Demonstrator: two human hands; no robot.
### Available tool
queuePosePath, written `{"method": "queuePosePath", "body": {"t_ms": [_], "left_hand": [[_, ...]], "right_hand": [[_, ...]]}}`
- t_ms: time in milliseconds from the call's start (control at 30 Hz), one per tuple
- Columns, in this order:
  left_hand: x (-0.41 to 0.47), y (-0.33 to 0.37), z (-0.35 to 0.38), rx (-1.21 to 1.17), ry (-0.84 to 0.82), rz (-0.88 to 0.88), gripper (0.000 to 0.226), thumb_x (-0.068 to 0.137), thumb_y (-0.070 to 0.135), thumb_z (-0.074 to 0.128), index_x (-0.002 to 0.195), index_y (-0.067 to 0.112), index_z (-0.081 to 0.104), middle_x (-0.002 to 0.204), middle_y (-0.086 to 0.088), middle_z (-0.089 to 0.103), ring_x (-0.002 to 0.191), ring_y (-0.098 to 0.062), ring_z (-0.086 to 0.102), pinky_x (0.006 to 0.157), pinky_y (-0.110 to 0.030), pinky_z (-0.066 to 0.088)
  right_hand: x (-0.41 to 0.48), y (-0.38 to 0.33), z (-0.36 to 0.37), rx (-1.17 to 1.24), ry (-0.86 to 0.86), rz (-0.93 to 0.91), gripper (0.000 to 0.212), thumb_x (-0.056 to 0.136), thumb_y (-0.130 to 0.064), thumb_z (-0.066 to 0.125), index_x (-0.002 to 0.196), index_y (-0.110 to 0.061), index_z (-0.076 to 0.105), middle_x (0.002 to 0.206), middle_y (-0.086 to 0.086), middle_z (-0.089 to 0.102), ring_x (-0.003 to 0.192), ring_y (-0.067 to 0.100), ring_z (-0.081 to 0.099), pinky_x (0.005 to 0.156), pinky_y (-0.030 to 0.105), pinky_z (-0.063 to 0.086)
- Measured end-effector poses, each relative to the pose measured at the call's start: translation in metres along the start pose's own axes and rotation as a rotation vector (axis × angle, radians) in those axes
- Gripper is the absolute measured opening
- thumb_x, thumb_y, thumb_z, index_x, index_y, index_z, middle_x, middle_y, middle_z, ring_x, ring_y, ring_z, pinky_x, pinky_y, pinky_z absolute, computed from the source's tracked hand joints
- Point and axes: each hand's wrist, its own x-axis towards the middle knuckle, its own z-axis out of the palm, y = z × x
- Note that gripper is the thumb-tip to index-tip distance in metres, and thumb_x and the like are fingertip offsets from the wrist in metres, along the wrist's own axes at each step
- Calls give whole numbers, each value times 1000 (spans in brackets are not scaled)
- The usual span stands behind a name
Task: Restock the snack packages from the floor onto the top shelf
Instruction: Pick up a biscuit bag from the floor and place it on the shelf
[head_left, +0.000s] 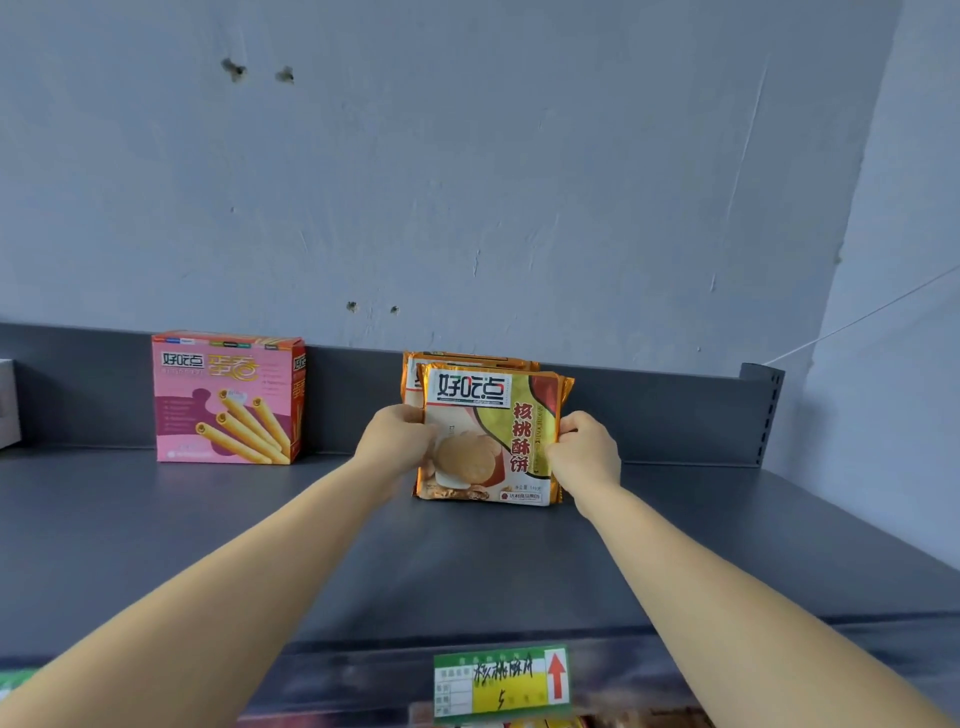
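Left forearm (208, 597) and right forearm (727, 597), both bare, are filling the bottom corners of the frame and stretching toward centre; between them at bottom centre a green and yellow price tag (501, 683) with a red arrow is sitting on the front edge of the dark grey shelf (208, 525); handwriting on the tag is too blurred to read.

Snack packet (491, 436), gold with a biscuit picture, is standing upright on the shelf at centre frame, bottom edge touching the shelf surface; left hand (397, 441) is gripping its left edge, fingers curled round it; right hand (584, 452) is pinching its right edge, fingers curled tight.

Second packet (457, 358) of the same kind is standing directly behind it, only its top and left strip showing, close to the shelf's low back panel (649, 415).

Pink box (228, 397) with wafer rolls printed on it is standing upright at centre left, well apart from the packets, near the back panel; a white object (8, 400) is getting cut off at the left edge, cannot tell what it is.

Slotted grey post (763, 410) is standing at the right end of the back panel; scuffed pale blue wall (467, 156) is filling the upper half.
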Motion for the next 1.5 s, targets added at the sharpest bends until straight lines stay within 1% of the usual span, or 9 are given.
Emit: {"method": "queuePosePath", "body": {"t_ms": [100,233,333,567,733,833,1000,1233,1500], "left_hand": [[5,-1,1,-4,10,13,22,86,5,57,79,25,62,89,2,68,89,-20,66,89,-41,56],[10,-4,2,-41,-27,37,17,89,6,57,97,20,61,102,-1,69,90,-17,65,87,-38,56],[10,-6,5,-45,-66,51,20,90,10,59,107,21,60,110,1,68,101,-17,65,92,-37,54],[-7,5,7,266,24,86,29,80,21,54,109,20,56,105,-3,65,92,-20,62,72,-32,51],[-24,18,17,517,94,268,52,88,28,57,137,19,43,135,-10,45,121,-29,48,98,-41,45],[-37,28,33,618,1,375,60,91,28,57,145,15,37,146,-8,42,134,-27,39,110,-42,35],[-59,35,66,807,-224,520,42,92,32,53,128,11,57,133,-7,56,121,-27,52,90,-34,46],[-102,22,93,918,-486,806,44,93,39,53,125,10,57,130,-9,57,120,-29,52,97,-44,48],[-207,28,102,889,-673,1116,36,95,35,50,120,11,58,123,-10,60,115,-30,52,92,-40,42]], "right_hand": [[7,0,4,30,-14,-1,10,93,-12,52,99,-15,59,100,1,65,88,18,61,56,26,44],[12,3,9,126,-60,-13,10,93,-13,55,97,-21,57,103,0,66,90,17,63,74,38,58],[13,7,10,188,-118,-15,15,93,-12,56,102,-23,57,106,0,68,90,16,64,76,37,58],[7,11,-2,108,-230,-1,56,89,-13,64,140,-16,40,135,6,55,117,23,57,91,39,54],[-5,17,-26,-39,-218,-71,61,91,-22,64,145,-16,36,146,6,45,131,24,47,100,37,45],[-17,23,-47,-142,-186,-90,54,92,-25,62,141,-18,42,142,5,50,128,23,49,100,36,45],[-43,34,-88,-377,-78,-91,38,92,-32,59,129,-23,56,133,-4,58,122,18,53,97,33,45],[-121,55,-135,-584,62,115,36,90,-38,60,123,-25,61,128,-1,62,119,21,56,98,39,48],[-264,60,-201,-828,124,438,42,91,-35,57,132,-24,55,131,4,58,121,25,53,99,36,46]]}}
